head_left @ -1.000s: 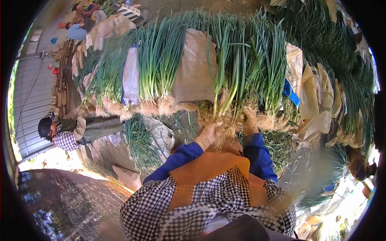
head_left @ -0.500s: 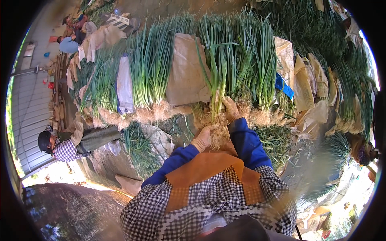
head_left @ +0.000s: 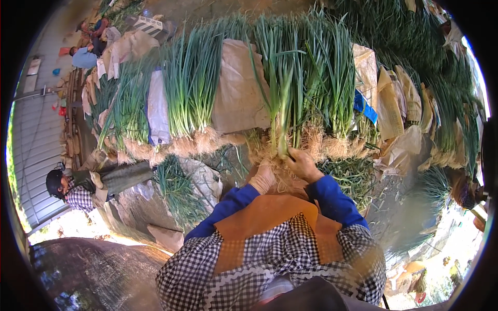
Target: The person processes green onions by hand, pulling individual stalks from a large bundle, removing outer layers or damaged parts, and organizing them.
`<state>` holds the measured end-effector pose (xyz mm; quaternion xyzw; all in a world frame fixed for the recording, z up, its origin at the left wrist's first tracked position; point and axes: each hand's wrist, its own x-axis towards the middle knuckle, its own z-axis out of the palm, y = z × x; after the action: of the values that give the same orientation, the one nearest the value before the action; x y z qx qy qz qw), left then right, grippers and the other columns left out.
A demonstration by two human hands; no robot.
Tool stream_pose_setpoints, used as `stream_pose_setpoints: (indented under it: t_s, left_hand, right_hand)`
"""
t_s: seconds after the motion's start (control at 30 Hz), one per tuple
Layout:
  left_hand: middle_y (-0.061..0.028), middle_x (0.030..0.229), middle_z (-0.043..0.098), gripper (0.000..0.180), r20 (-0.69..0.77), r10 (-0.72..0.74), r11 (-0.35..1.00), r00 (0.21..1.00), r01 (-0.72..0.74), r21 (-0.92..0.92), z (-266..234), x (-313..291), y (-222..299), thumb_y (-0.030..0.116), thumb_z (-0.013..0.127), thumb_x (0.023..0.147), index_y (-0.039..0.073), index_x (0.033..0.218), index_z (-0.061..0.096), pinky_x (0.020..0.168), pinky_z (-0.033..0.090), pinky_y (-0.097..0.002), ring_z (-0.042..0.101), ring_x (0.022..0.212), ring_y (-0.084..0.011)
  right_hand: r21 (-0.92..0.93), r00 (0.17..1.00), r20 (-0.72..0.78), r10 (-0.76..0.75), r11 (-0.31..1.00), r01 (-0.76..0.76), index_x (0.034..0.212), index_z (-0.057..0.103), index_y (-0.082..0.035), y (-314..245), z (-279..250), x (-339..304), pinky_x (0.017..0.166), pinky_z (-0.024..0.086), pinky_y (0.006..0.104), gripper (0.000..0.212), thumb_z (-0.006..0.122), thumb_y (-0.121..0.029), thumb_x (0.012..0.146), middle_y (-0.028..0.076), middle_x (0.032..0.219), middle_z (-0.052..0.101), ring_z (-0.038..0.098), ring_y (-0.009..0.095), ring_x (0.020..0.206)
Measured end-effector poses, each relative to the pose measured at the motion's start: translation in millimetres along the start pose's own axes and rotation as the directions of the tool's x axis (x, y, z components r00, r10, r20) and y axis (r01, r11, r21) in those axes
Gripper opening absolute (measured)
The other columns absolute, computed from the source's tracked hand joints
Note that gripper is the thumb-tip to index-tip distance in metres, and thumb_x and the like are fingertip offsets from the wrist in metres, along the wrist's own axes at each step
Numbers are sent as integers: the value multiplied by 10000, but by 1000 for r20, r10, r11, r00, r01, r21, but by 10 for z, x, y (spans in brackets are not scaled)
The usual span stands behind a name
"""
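A few green onions stand upright in front of me, with white lower stalks and pale stringy roots. My right hand is closed round the lower stalk of one of them, its thumb and fingers pinched at the base. On the other side of the roots, my left hand is closed on the root end, its fingertips partly hidden by the roots. Just behind, a row of bunched green onions lies with leaves pointing away and root ends toward me.
A tan sack separates bunches on the left. Further sacks and a blue wrapper lie to the right. Loose green leaves litter the ground near my right arm. A co-worker in a checked shirt is at the left.
My right hand has moved down and toward me along the stalk, to its base by the roots. My left hand has shifted slightly, staying at the roots.
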<state>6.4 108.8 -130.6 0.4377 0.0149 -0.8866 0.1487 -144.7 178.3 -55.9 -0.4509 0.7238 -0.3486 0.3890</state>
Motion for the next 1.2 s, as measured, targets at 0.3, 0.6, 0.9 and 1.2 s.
stream_pose_setpoints:
  t_s: [0.3,0.6,0.9,1.2]
  left_hand:
    - [-117,961,578,295,431,-411,697,803,582,-419,376,-13,-260,258,451,886,23,1050,517,717,510,-358,575,834,-223]
    - [-62,762,578,240,-74,-36,997,997,41,70,44,174,238,241,552,841,48,983,560,481,470,-262,548,582,-155]
    - [-36,715,528,259,392,-262,944,882,318,-85,290,-228,136,283,478,873,53,979,534,492,435,-257,486,547,-121]
    - [6,624,465,267,151,19,988,988,5,-157,312,-134,161,307,411,905,71,953,528,364,352,-187,414,436,-64]
  right_hand:
    - [312,982,186,13,948,-72,947,593,-34,-264,-617,-733,597,467,331,165,580,-122,808,132,731,573,573,259,659]
    - [-767,607,233,760,527,-366,1017,614,-130,1526,-786,-2177,708,474,405,321,551,-351,792,123,846,640,613,305,783]
    - [821,955,124,269,513,-251,1003,557,-45,706,151,1022,533,430,238,375,422,-381,905,23,750,562,502,111,604]
    - [865,956,41,291,469,-180,1044,550,8,65,259,323,629,459,280,354,390,-283,922,103,882,605,562,192,771]
